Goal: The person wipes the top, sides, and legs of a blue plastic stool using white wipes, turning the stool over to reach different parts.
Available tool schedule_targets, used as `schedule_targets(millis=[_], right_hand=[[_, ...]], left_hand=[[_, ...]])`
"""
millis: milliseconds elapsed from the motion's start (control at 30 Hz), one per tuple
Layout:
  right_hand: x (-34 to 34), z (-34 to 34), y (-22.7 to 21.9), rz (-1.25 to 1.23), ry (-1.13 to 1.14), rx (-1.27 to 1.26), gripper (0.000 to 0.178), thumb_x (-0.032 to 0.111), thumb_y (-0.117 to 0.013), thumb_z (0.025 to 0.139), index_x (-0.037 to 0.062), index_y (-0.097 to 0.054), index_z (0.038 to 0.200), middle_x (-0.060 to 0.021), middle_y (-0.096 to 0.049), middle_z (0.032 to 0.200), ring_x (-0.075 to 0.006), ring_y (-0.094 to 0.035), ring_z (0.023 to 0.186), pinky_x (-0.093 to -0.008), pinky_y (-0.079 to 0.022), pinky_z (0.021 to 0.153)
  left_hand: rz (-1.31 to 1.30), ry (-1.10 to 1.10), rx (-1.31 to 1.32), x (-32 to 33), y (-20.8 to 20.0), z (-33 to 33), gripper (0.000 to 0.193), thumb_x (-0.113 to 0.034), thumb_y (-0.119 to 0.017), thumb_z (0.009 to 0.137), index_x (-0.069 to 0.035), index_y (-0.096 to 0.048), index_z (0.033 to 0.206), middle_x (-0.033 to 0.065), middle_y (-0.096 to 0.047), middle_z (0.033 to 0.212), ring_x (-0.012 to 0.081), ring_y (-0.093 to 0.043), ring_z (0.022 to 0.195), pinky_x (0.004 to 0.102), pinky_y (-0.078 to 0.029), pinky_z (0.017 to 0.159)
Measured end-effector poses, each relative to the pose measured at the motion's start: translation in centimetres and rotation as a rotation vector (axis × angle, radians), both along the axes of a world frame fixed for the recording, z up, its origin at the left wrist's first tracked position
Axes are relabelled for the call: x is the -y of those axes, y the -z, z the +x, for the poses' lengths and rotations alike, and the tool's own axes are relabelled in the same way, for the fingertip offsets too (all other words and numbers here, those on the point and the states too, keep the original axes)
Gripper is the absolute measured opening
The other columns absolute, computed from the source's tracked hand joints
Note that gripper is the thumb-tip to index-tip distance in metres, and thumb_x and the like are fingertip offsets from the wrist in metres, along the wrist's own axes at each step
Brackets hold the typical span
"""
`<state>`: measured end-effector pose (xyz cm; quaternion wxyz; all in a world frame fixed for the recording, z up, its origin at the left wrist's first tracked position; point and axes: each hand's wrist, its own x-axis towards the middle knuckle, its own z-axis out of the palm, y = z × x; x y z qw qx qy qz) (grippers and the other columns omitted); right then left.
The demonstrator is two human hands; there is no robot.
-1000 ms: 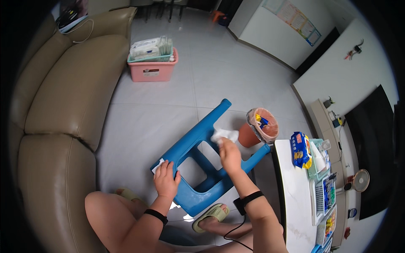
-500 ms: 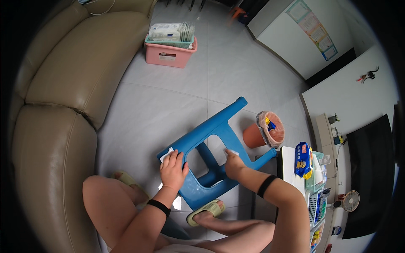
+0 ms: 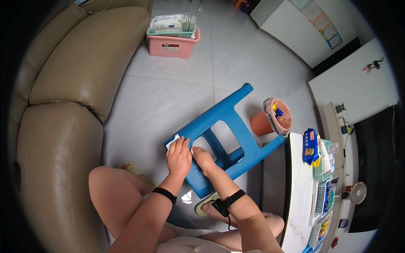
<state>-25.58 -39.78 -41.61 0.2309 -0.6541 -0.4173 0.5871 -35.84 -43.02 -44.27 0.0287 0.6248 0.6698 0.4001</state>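
A blue plastic stool [image 3: 211,117] lies tipped in front of me, its legs pointing to the far right. My left hand [image 3: 179,157] grips its near left corner, fingers together over the edge. A white wipe [image 3: 172,141] sticks out beneath those fingers. Right beside it, my right hand [image 3: 202,160] is closed at the inner edge of the stool's side opening. A small bit of white wipe shows at its fingertips, most of it hidden by the hand.
An orange bin [image 3: 262,123] with a clear liner stands past the stool's legs. On the right, a white table [image 3: 295,198] holds a blue wipes pack [image 3: 311,147] and several baskets. A brown sofa [image 3: 67,152] runs along the left. A pink box [image 3: 173,47] sits on the floor farther off.
My right hand has moved left from the stool's middle opening to beside my left hand. The left hand stays at the stool's corner.
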Motion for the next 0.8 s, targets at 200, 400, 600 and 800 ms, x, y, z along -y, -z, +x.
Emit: schedule_targets(millis=[200,400,600,800], right_hand=[[3.0,5.0,-2.1,0.305,-0.671,0.565,0.038,0.036,-0.046,0.098,0.0034,-0.065,0.094,-0.0222,-0.066,0.084,-0.0414,-0.062,0.084,-0.0463,-0.047,0.078],[5.4,11.4,-4.9,0.726,-0.950,0.769,0.020,0.012,-0.057,0.088,0.0067,-0.062,0.106,-0.0145,-0.067,0.095,-0.0359,-0.063,0.086,-0.0453,-0.050,0.073],[9.7,13.5,-3.9,1.141,-0.775,0.711,0.036,0.009,-0.062,0.083,0.0095,-0.060,0.119,-0.0090,-0.063,0.120,-0.0281,-0.060,0.111,-0.0415,-0.046,0.099],[6.5,20.2,-0.8,1.081,-0.379,0.926,0.045,0.008,-0.056,0.087,0.0081,-0.054,0.132,-0.0168,-0.051,0.138,-0.0344,-0.049,0.127,-0.0450,-0.036,0.109]], left_hand=[[-0.012,0.005,-0.007,-0.1,0.4,-0.5,0.037,-0.008,-0.055,0.082,-0.007,-0.062,0.118,0.0095,-0.058,0.125,0.0298,-0.053,0.111,0.0432,-0.041,0.097],[-0.015,0.044,-0.018,-0.1,1.0,-0.2,0.039,-0.011,-0.055,0.081,-0.009,-0.061,0.120,0.0074,-0.056,0.129,0.0290,-0.051,0.117,0.0442,-0.040,0.098],[-0.080,0.046,-0.019,0.0,1.0,0.1,0.039,-0.011,-0.053,0.084,-0.007,-0.058,0.123,0.0116,-0.053,0.133,0.0339,-0.047,0.122,0.0460,-0.036,0.103],[-0.084,0.068,-0.069,0.0,0.7,-0.4,0.037,-0.008,-0.050,0.087,-0.001,-0.058,0.122,0.0160,-0.053,0.132,0.0360,-0.047,0.119,0.0462,-0.036,0.103]])
